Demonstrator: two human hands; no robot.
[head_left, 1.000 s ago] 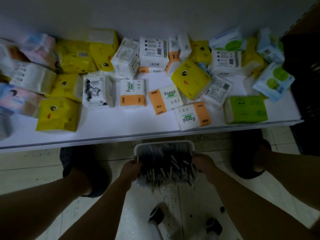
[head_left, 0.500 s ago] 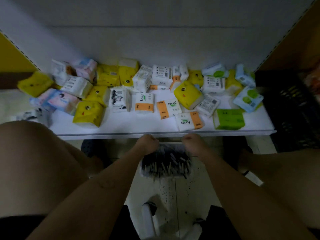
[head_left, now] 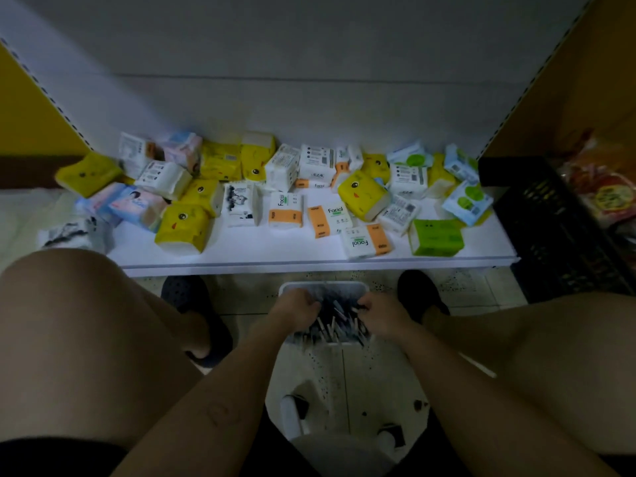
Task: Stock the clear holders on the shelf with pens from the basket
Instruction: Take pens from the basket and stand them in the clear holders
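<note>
A white basket (head_left: 323,286) full of dark pens (head_left: 335,327) with pale ends stands on the floor between my feet, just in front of the low white shelf (head_left: 309,261). Both hands reach into it. My left hand (head_left: 295,309) lies over the basket's left side with its fingers curled down among the pens; what they hold is hidden. On the right side, my right hand (head_left: 378,313) has its fingers closed around a few dark pens. No clear holders are in view.
Several tissue packs (head_left: 363,194) in yellow, white, orange and green lie scattered over the shelf. A black crate (head_left: 554,228) stands at the right. My knees flank the basket, and a white stool (head_left: 337,438) is under me.
The view has pulled back and up. My hands have left the basket's rim and moved inward, into the pile of pens. The basket has stayed on the floor.
</note>
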